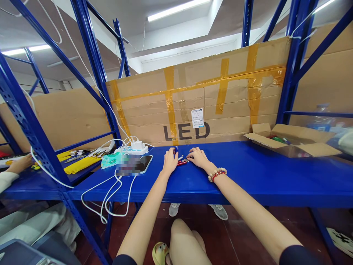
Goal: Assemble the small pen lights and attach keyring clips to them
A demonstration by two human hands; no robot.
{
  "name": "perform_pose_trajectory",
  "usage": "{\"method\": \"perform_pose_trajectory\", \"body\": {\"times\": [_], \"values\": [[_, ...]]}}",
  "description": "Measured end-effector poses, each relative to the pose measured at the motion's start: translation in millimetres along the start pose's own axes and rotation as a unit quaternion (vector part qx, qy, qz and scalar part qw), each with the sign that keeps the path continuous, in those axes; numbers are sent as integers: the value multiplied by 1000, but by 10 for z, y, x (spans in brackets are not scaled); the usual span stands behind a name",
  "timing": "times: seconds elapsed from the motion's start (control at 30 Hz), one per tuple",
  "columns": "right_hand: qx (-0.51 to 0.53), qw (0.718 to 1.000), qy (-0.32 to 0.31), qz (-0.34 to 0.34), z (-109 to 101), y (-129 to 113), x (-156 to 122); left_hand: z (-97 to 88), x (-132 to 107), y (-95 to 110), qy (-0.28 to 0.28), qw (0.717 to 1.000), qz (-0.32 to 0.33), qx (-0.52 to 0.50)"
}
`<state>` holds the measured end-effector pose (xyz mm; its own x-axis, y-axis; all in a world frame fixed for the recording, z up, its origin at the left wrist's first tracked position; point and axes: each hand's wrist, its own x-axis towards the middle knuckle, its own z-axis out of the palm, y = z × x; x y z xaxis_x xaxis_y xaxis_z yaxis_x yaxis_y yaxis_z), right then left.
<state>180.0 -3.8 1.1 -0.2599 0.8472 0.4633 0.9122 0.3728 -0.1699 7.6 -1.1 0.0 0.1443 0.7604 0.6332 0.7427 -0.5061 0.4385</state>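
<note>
My left hand (170,161) rests on the blue shelf top (248,173), fingers curled round a small dark pen-like piece (176,149) that sticks up above them. My right hand (197,156), with a bead bracelet at the wrist, lies beside it with its fingers bent over a small cluster of red and silver pen parts (182,161) between the two hands. What the right fingers hold is too small to make out.
A phone (145,163), a white power strip (131,149) with trailing cables and a teal packet (110,160) lie to the left. An open cardboard box (292,141) sits at the right. A taped cardboard wall marked LED stands behind. Another person's hand (19,163) works at far left.
</note>
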Motion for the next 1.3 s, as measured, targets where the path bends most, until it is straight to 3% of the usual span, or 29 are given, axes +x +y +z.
{"method": "perform_pose_trajectory", "body": {"times": [0.5, 0.63, 0.83, 1.0, 1.17, 1.3], "values": [[11, 998, 62, -12, 53, 31, 31, 4, 5, 4, -6, 998, 51, 33], [65, 988, 138, -17, -25, -70, 26, -6, -3, 14, -7, 998, 54, 42], [170, 951, 252, -58, -66, -195, 44, -11, -3, 22, -24, 996, 62, 59], [184, 945, 257, -90, -57, -210, 38, -16, 6, 21, -44, 995, 73, 46], [175, 938, 296, -54, -84, -216, 21, -19, 7, 23, -44, 996, 67, 35], [176, 947, 264, -44, -101, -237, 8, -18, 5, 18, -47, 996, 75, 28]]}}
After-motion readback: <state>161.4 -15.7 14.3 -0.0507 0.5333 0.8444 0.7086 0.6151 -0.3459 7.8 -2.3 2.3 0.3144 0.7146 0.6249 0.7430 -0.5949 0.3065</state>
